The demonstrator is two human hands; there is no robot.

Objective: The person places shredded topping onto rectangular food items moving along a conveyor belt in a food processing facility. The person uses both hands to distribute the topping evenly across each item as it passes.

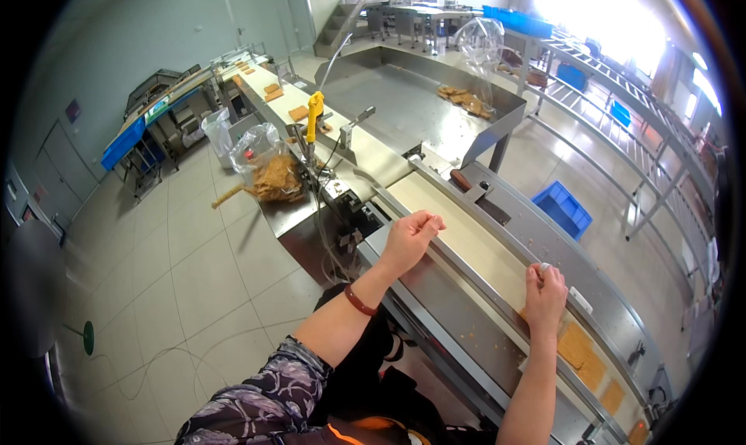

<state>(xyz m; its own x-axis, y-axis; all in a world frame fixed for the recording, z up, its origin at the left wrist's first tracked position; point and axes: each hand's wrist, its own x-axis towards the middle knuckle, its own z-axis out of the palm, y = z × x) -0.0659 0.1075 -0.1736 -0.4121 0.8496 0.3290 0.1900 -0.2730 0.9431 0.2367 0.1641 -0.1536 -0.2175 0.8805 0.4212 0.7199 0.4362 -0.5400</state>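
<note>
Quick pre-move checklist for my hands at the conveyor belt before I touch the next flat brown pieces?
1. Left hand free: fingers curled at belt edge, contents cannot tell.
2. Right hand on the belt: ok, though what its fingertips pinch cannot tell.
3. Brown pieces within reach, just behind right hand: ok.
4. Belt stretch between hands bare: ok.
5. Crumbs on the steel side rail: not ok.
6. Belt running: cannot tell.

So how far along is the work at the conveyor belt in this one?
Done: several flat brown wafers already lie on the belt downstream of the hands. In hand: the right hand rests on the belt beside those wafers, and the left hand hovers loosely curled at the belt's near edge; neither clearly holds anything. Left: more wafers sit on the far belt, and a pile in the steel tray.
</note>
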